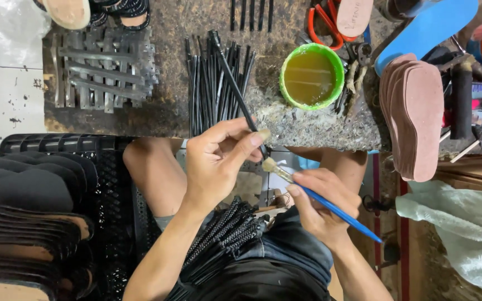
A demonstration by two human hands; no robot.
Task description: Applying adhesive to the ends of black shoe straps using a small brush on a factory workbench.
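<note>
Black strap strip (240,97), thin and long, held aslant over the front edge of the workbench (319,131); long axis running from upper left, above the row of like black strips (216,83), down and to the right into the grip. Left hand (218,161): fingers curled in, thumb and forefinger pinched shut on the strip's lower end. Blue-handled brush (330,206), long axis from bristles at upper left to handle tip at lower right, pale bristle head just beside the pinched end of the strip. Right hand (322,203): closed round the brush handle near the ferrule, pen fashion. Green tub of amber glue (311,76) on the bench, just beyond both hands. Bundle of studded black straps (224,231) across the lap. Brown insoles (414,120) stacked at right; metal cutting dies (104,69) at left; dark soles (26,206) piled at lower left.
</note>
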